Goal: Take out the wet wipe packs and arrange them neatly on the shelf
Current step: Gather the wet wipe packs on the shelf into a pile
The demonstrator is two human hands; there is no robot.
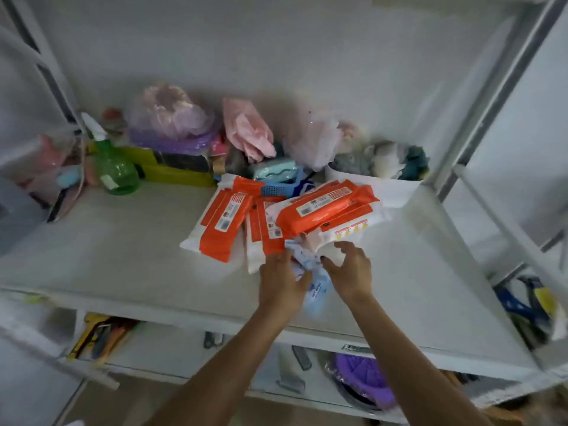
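Several orange-and-white wet wipe packs lie in a loose heap on the white shelf [123,250]. One pack [219,219] lies flat at the left, another [264,232] in the middle, and a third [325,207] rests tilted on top at the right. A crumpled white-and-blue plastic bag [313,272] sits at the heap's near edge. My left hand [281,281] grips that bag from the left. My right hand [349,272] hovers beside it with fingers spread, just below the top pack.
Along the back stand a green spray bottle [115,167], a yellow-green tray [172,167], pink bags [246,130], a blue basket [276,186] and a white bin of cloths [378,176]. A lower shelf holds tools and a purple item [365,379]. Metal uprights frame both sides.
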